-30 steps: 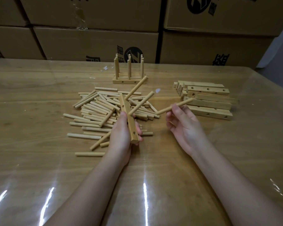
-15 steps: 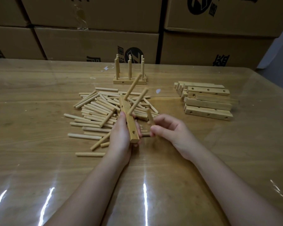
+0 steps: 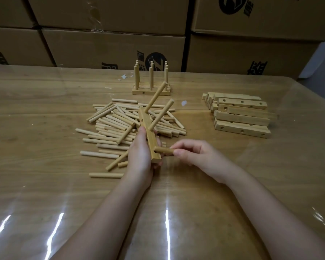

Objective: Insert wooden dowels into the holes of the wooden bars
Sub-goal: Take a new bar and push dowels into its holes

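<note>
Bar (image 3: 148, 136): long axis runs away from the person, near end low, far end raised and leaning slightly left. It is held above the counter (image 3: 45, 184), over the near edge of the loose dowel pile (image 3: 116, 128).
Two seated dowels (image 3: 156, 97) stick out of the bar's right face, roughly parallel, slanting up and right.
Third dowel (image 3: 163, 151): long axis about left-right, nearly level. Its left tip meets the bar's right face by the near end. Can't tell how deep it sits in the hole.

Left hand (image 3: 139, 152): closed grip round the bar's near half, thumb on the left face, fingers wrapped under to the right.
Right hand (image 3: 193, 156): pinch grip on the third dowel's right end, thumb and curled fingers closed on it.

Finished unit (image 3: 151, 87) stands further back: bars flat, dowels upright.
Bar stack (image 3: 240, 115) sits to the right, well apart from the pile, holes visible on the side faces.

The counter is wood grain under a glossy clear cover, with glare streaks at the near edge and a few white scraps near the finished unit.
Cardboard boxes (image 3: 111, 44) with black print are stacked along the back.
</note>
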Motion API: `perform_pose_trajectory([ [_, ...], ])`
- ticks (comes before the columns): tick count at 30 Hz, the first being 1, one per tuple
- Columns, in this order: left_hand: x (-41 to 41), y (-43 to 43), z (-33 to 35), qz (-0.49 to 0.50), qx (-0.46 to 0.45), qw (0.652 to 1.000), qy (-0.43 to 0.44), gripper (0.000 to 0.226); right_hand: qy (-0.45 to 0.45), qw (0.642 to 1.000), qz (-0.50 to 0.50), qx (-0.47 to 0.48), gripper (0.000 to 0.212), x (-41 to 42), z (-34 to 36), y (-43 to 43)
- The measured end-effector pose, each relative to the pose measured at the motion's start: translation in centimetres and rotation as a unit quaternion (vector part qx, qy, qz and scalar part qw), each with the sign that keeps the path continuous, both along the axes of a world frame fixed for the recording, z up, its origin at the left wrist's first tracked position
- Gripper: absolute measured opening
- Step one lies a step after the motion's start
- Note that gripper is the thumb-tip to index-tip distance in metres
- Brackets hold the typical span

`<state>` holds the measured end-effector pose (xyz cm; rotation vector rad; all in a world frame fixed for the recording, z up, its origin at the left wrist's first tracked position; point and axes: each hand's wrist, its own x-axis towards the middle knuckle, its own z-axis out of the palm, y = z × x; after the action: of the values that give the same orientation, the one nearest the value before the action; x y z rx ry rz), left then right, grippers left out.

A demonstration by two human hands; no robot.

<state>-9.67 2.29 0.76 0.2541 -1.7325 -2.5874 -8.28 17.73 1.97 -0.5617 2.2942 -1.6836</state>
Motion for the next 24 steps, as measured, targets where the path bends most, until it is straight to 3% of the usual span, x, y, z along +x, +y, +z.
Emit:
perform_pose_trajectory([
  [10,0.01,-0.04,-0.18,0.004,-0.02,1.0,0.007,0.04,0.051,0.997,-0.014,0.063,0.018,0.12,0.31,0.09],
  [17,-0.27,0.09,-0.61,0.031,-0.104,0.994,0.006,0.043,0.087,0.989,-0.023,0.115,0.016,-0.07,0.28,0.36],
  [24,-0.08,0.51,-0.41,0.063,-0.128,0.989,0.03,0.036,0.187,0.957,-0.034,0.222,0.022,0.11,0.75,0.69],
])
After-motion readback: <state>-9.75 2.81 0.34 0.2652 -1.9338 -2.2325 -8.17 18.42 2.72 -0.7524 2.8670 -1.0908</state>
